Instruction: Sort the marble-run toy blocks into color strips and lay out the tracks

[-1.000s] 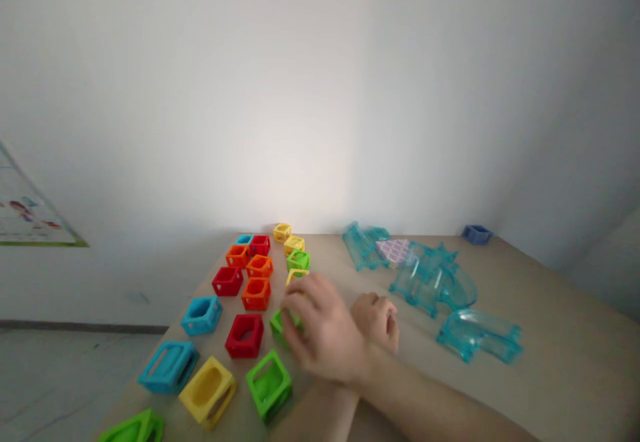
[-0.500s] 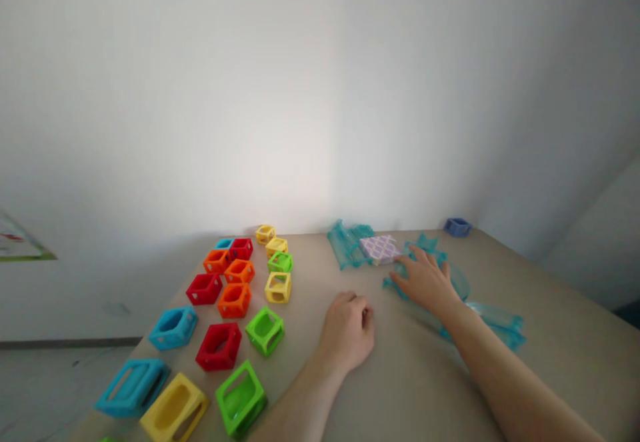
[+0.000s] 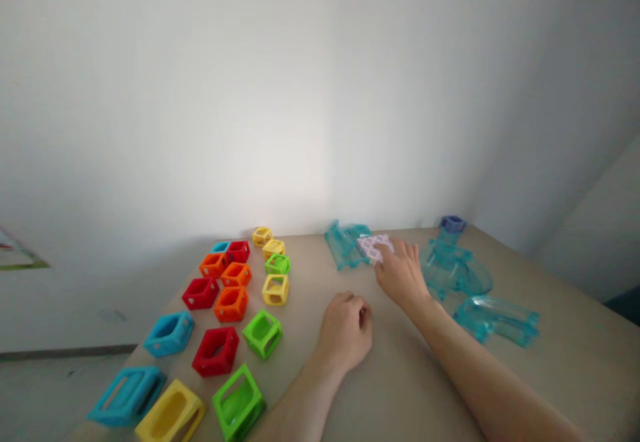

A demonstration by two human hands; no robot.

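Note:
My left hand (image 3: pixel 346 330) rests on the table with its fingers curled in; whether something is inside them is hidden. My right hand (image 3: pixel 401 270) reaches over the right part of a purple and white patterned box (image 3: pixel 370 247), fingers spread. Left of that box, and close against it, lies a clear teal plastic piece (image 3: pixel 345 245). To the right of my right hand are more teal pieces, one rounded (image 3: pixel 457 271) and one curved like a track (image 3: pixel 500 319).
Several coloured hollow cubes stand on the left of the table, among them a red one (image 3: pixel 216 351), a green one (image 3: pixel 263 334) and a blue one (image 3: pixel 169 333). A dark blue cube (image 3: pixel 453 223) sits at the back right. A white wall (image 3: pixel 300 95) rises behind.
My right hand has moved left, from the teal pieces onto the patterned box. The teal pieces on the right now lie farther right. My left hand has stayed in place.

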